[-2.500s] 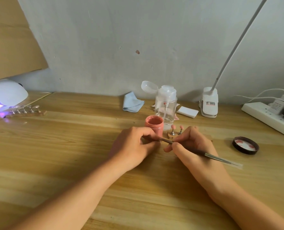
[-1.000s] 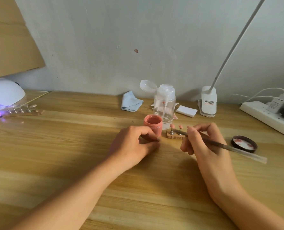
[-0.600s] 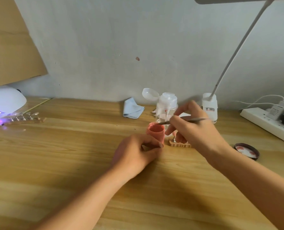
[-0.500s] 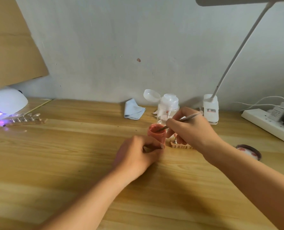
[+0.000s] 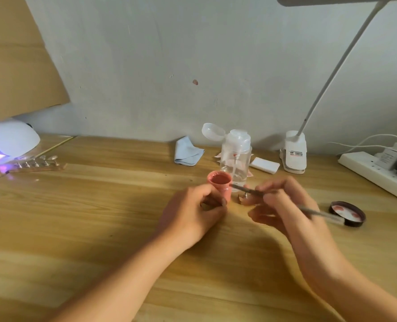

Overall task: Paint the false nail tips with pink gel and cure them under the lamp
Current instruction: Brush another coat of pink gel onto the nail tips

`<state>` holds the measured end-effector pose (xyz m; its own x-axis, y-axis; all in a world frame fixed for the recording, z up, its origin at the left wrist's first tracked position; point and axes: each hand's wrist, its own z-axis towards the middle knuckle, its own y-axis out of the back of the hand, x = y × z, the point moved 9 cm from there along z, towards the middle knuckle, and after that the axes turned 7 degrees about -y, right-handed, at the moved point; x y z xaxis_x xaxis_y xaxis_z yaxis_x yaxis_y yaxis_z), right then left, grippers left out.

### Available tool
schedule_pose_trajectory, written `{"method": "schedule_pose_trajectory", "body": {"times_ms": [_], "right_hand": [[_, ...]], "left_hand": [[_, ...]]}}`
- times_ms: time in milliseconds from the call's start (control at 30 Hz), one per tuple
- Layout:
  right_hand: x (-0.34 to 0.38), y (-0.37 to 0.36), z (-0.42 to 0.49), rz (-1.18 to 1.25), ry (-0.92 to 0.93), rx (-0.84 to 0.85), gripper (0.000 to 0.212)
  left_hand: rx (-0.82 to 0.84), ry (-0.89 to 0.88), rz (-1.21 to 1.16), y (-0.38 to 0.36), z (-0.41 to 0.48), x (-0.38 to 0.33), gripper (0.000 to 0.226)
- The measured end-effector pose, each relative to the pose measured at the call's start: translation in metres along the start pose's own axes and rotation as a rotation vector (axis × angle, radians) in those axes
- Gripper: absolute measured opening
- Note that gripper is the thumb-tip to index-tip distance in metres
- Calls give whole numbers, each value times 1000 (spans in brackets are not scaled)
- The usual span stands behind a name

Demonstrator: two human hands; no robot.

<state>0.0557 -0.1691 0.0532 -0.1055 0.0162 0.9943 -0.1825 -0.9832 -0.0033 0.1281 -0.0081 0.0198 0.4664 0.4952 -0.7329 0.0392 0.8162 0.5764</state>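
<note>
Centre frame, our left hand [image 5: 190, 213] curls its fingers round the pink gel pot [image 5: 219, 183]. Our right hand [image 5: 285, 205] pinches the brush [image 5: 313, 212], tip just beside the pot's rim.

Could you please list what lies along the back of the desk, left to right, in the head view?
White domed curing lamp, wooden rack of nail tips, light-blue folded cloth, clear plastic pump bottle, white pad, white clip lamp base, white power strip.
</note>
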Motion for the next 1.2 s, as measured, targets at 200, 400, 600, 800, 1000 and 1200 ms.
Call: {"method": "schedule_pose_trajectory", "body": {"times_ms": [200,400,600,800,1000,1200], "right_hand": [[-16,3,-5,26,-37,-8,12],[-16,-1,-5,28,-12,18,16],[-16,-2,-4,6,2,24,16],[-17,0,-4,3,3,13,17],[-17,-1,-4,-10,7,18,18],[-15,-1,-5,-19,19,21,11]], "left_hand": [[-3,-17,16,1,-2,-1,21],[-4,-16,18,0,-1,0,19],[-15,-15,7,1,-1,1,18],[-14,-9,2,1,-2,2,14],[-15,-6,1,0,0,4,12],[-8,0,24,0,0,4,12]]}}
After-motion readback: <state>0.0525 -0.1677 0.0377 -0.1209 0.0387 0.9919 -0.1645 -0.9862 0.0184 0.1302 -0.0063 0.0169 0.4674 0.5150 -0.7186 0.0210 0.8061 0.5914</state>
